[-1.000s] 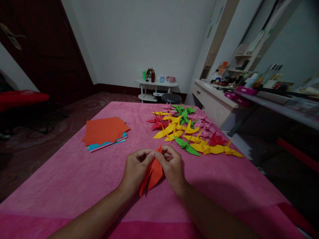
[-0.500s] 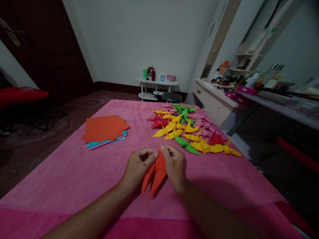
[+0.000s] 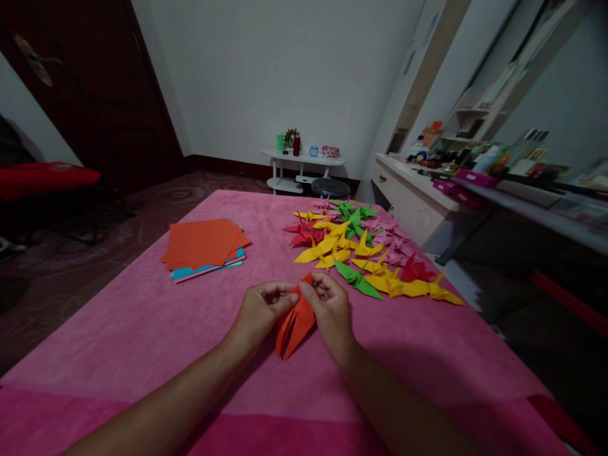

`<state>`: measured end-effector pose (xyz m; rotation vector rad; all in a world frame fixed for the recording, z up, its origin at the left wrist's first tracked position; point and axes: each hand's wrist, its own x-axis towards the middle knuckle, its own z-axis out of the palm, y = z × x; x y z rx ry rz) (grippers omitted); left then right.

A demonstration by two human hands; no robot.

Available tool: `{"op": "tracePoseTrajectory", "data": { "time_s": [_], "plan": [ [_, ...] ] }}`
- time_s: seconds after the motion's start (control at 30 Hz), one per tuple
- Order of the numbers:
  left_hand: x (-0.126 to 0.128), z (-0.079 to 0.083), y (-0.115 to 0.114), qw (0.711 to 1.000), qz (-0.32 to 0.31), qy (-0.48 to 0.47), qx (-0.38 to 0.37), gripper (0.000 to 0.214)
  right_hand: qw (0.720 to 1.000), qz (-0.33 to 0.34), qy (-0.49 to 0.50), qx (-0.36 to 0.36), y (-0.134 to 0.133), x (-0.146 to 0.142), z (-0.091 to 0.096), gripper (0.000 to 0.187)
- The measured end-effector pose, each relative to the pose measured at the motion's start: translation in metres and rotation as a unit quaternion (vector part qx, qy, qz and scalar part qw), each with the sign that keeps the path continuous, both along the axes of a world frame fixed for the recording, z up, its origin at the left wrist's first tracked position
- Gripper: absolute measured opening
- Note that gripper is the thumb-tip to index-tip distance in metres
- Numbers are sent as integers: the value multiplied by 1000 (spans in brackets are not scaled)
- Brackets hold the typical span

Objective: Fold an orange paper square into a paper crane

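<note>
An orange folded paper [image 3: 300, 322] is held between both hands above the pink-covered table [image 3: 142, 342]. Two long narrow points of it hang down toward me, and a short tip sticks up past my fingers. My left hand [image 3: 263, 310] pinches its left edge between thumb and fingers. On the other side, my right hand [image 3: 332, 310] grips the upper part, thumb pressed on the front. Beyond the right hand lie several finished paper cranes: a green crane [image 3: 356, 278] is closest, with yellow cranes [image 3: 392, 282], a red crane [image 3: 415, 269] and pink cranes [image 3: 394, 244] around it.
A stack of orange paper sheets [image 3: 204, 244], with blue and pink sheets under it, lies on the table's left. Behind the table stand a round stool [image 3: 331, 187] and a small white shelf [image 3: 304, 156]. A cluttered dresser [image 3: 418, 183] lines the right side.
The paper's two hanging points have drawn upward and closer together. A tip now shows above my fingers, and my right thumb has slid down its front. The camera view has shifted slightly.
</note>
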<state>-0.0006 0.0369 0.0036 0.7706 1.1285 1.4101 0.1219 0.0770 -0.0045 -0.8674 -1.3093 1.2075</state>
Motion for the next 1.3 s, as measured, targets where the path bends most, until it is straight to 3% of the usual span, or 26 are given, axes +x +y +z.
{"op": "tracePoseTrajectory", "data": {
  "time_s": [0.27, 0.37, 0.5, 0.73, 1.0, 1.3],
  "plan": [
    [-3, 0, 0, 999, -50, 8, -10, 32, 998, -52, 27, 19, 5, 8, -4, 20],
    [-11, 4, 5, 1000, -24, 17, -11, 32, 998, -24, 51, -2, 10, 9, -7, 22],
    [-27, 11, 9, 998, -5, 58, -20, 28, 1000, 3, 11, -17, 14, 11, -11, 21],
    [-44, 8, 14, 993, -45, 112, 8, 24, 994, 89, -17, -55, 15, 12, -13, 22],
    [-74, -3, 26, 994, -84, 44, 50, 51, 989, 28, 78, -119, 19, 13, -11, 22],
    [-84, -14, 29, 999, -42, -4, 24, 44, 980, -2, 127, -151, 23, 16, -13, 27]
  ]
}}
